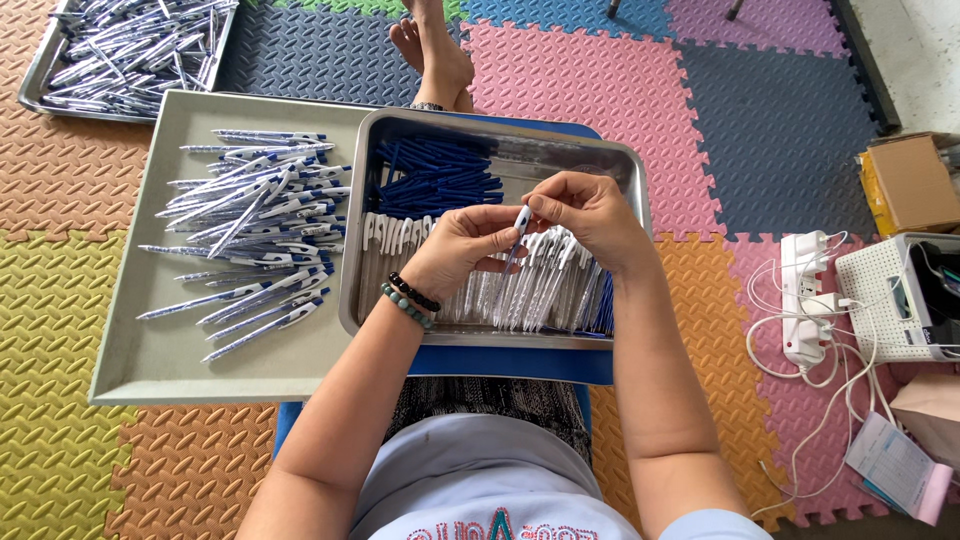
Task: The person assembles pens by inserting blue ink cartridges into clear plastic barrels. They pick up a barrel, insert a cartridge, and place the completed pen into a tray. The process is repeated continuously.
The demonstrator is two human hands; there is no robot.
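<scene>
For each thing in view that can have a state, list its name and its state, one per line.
Left hand: gripping the pen.
Right hand: pinching the pen's top.
Pen: held upright over the steel tray.
Steel tray: holds pen parts.
Grey tray: holds finished pens.
Cardboard box: open.

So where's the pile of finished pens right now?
The finished pens lie heaped on the grey tray, left of the steel tray under both hands, in the head view.

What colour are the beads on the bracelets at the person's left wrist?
One bracelet is black, the other bracelet pale green, clearest in the head view.
</scene>
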